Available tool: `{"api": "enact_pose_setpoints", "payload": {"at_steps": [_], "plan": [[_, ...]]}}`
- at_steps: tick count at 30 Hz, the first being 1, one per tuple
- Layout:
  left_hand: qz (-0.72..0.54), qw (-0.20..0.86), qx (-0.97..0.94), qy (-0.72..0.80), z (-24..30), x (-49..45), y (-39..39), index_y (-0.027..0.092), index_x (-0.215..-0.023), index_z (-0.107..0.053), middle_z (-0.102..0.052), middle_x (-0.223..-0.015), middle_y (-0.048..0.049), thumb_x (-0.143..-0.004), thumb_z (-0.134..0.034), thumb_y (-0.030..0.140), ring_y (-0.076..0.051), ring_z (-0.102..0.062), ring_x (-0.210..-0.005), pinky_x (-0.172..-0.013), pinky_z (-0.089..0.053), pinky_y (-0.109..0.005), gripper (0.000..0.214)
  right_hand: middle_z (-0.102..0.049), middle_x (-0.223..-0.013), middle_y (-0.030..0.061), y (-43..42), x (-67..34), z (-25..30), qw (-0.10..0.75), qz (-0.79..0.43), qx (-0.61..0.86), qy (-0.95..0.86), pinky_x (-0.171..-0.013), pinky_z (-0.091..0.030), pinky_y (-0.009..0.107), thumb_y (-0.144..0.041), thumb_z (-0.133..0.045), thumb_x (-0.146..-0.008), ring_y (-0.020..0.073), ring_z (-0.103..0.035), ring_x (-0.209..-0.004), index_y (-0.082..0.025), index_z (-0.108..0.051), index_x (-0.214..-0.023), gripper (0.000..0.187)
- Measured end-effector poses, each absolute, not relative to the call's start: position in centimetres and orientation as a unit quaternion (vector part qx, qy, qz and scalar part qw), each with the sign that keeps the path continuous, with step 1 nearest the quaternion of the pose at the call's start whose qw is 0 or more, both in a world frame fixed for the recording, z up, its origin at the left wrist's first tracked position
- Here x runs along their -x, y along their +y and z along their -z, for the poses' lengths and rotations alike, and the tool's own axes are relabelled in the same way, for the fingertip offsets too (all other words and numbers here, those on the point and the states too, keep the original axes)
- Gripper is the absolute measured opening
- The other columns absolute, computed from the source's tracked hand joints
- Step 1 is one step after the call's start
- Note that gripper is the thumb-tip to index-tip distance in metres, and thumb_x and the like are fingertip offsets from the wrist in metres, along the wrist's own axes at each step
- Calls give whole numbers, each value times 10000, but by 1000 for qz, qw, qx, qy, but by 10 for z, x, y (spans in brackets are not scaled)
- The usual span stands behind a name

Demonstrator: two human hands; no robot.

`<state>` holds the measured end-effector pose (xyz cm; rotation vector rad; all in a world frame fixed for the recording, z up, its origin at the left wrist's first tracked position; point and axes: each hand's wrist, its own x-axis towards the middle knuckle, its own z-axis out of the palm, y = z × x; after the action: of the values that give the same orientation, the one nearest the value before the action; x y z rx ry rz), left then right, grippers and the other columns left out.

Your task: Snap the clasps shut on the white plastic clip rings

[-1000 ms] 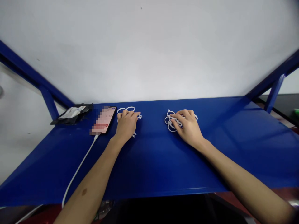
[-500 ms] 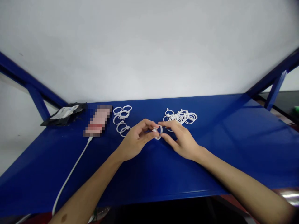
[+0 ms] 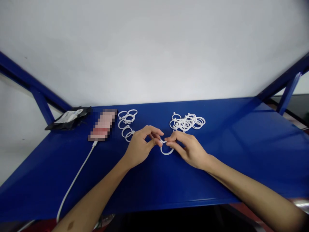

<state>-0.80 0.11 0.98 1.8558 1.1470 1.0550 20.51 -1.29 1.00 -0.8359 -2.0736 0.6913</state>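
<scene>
A white plastic ring (image 3: pixel 167 153), its loop hanging downward, is held between my two hands above the blue table. My left hand (image 3: pixel 142 145) has its thumb at the ring's upper left, the index finger curved over it. My right hand (image 3: pixel 190 148) pinches the upper right of the ring between thumb and forefinger. The join at the top is partly hidden by fingertips. Beyond my right hand lies a pile of similar white rings (image 3: pixel 185 123) with small ball ends. A looser group of rings (image 3: pixel 126 130) lies beyond my left hand, which covers part of it.
A pixelated pink phone-like object (image 3: pixel 102 125) lies at the left with a white cable (image 3: pixel 76 177) running to the front edge. Behind it is a black plastic packet (image 3: pixel 69 117) with a white label. Blue frame bars (image 3: pixel 42 103) and a pale wall (image 3: pixel 154 51) bound the blue table (image 3: pixel 241 135).
The ring has turned from nearly edge-on to face me, its loop now lower. My right hand has closed from spread fingers into a pinch at its top. The view has shifted slightly.
</scene>
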Motion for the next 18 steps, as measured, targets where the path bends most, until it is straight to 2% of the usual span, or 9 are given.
{"api": "enact_pose_setpoints", "payload": {"at_steps": [4,7,10,12,15,18], "plan": [[-394,299,-743,451,-8,6,1,242,-880,-698,-695,-809,6,-847,-698,189,-158,-626,-751,-702,-511,-297,63,-708,-907,51,-11,-207,-6,374,-251,314,-836,-731,-551,310,-264,-518,-1029,168,-677,-819,-204,-621,-965,135],[-356,238,-772,470,-7,7,7,248,-925,-691,-694,-828,8,-851,-715,205,-183,-626,-829,-770,-517,-325,89,-713,-929,54,-5,-207,-1,372,-216,327,-841,-755,-548,320,-248,-519,-1027,178,-670,-849,-205,-620,-981,119],[-292,110,-795,520,-7,18,19,230,-1029,-680,-702,-942,-36,-884,-700,273,-251,-601,-986,-886,-500,-401,153,-722,-941,62,7,-211,2,386,-121,373,-835,-804,-523,370,-222,-534,-1013,212,-633,-883,-209,-635,-984,105],[-254,1,-785,566,-6,31,29,203,-1097,-676,-689,-1058,-86,-921,-630,259,-304,-562,-1080,-955,-463,-457,190,-723,-957,74,17,-218,3,397,-47,410,-820,-822,-499,404,-210,-528,-1010,231,-597,-882,-205,-655,-998,127],[-213,-89,-755,613,-1,54,43,171,-1222,-655,-647,-1173,-147,-920,-556,205,-354,-524,-1124,-945,-453,-492,320,-722,-963,90,31,-231,6,400,22,455,-795,-827,-484,430,-221,-520,-1009,246,-553,-870,-187,-690,-1032,175],[-170,-96,-749,633,5,69,52,156,-1221,-669,-653,-1170,-167,-908,-565,229,-386,-505,-1131,-913,-453,-515,338,-736,-1008,93,42,-240,12,389,44,472,-790,-831,-492,451,-239,-514,-1008,266,-537,-904,-207,-714,-1123,233]]}}
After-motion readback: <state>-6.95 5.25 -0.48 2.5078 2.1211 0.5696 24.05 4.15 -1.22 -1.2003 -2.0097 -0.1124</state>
